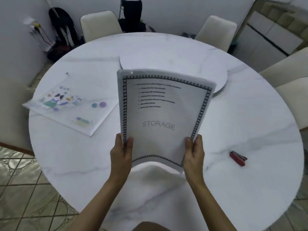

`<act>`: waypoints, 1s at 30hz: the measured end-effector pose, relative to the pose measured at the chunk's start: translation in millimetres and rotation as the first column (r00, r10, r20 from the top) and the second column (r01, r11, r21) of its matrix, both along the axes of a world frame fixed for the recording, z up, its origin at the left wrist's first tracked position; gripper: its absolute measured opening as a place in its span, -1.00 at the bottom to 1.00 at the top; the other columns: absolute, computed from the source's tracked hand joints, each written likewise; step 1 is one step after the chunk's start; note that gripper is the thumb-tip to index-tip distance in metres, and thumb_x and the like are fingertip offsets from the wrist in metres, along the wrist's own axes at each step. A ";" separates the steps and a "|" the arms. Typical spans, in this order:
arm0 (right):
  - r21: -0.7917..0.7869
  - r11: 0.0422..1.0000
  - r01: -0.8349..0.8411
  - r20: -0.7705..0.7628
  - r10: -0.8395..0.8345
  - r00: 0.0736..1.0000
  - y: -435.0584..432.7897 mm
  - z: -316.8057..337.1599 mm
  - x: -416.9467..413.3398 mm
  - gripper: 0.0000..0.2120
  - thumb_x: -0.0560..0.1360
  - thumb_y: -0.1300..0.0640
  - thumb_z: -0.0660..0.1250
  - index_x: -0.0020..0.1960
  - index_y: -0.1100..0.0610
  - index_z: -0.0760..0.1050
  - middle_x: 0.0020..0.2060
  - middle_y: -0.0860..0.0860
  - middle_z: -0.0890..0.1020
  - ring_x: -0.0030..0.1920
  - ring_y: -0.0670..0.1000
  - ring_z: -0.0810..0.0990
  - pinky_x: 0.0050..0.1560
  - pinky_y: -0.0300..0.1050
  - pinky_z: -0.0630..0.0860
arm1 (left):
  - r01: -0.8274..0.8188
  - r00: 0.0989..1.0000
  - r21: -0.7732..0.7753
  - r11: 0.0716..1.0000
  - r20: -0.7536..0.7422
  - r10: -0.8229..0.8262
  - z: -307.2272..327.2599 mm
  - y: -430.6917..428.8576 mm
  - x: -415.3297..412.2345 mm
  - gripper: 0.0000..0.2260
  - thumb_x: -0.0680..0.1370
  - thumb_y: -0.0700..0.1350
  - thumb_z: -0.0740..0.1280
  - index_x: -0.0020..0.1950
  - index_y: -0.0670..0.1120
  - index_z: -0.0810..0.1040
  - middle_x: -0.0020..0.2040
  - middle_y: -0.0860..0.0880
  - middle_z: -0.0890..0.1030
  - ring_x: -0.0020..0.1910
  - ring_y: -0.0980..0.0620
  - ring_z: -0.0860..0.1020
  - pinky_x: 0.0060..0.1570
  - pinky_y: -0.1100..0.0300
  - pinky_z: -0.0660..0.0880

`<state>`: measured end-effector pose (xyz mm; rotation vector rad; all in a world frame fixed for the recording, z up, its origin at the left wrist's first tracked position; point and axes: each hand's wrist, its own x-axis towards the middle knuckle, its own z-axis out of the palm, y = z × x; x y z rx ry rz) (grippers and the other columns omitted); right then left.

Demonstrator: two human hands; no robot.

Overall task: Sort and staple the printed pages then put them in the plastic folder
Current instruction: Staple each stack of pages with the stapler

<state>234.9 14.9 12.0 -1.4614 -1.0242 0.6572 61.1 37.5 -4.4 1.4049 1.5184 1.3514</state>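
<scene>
I hold a stack of printed pages (163, 114) upright above the middle of the round white table (233, 189). The top page reads "STORAGE" under a bulleted list, inside a dark patterned border. My left hand (120, 154) grips the stack's lower left edge, thumb on the front. My right hand (194, 153) grips the lower right corner the same way. The clear plastic folder (71, 104), printed with a cat cartoon and coloured dots, lies flat at the left of the table. A red stapler (238, 158) lies on the table to the right of my right hand.
A round white turntable (166, 62) sits in the table's centre behind the pages. Cream chairs (100, 25) stand around the table, at the back and the right. Dark bags (61, 30) lean against the far wall. Tiled floor shows at the lower left.
</scene>
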 end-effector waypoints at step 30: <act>-0.428 0.899 0.096 0.316 0.049 0.948 -18.3 -84.9 61.8 -0.71 0.57 0.25 0.19 0.28 0.26 0.36 0.17 0.13 0.45 0.09 0.03 0.45 0.08 -0.26 0.30 | 0.086 0.915 -0.389 0.917 -0.334 -0.227 -62.3 -19.0 22.8 -0.65 0.55 -0.16 0.23 0.33 0.01 0.31 -0.01 0.10 0.47 -0.02 0.04 0.49 -0.09 0.17 0.37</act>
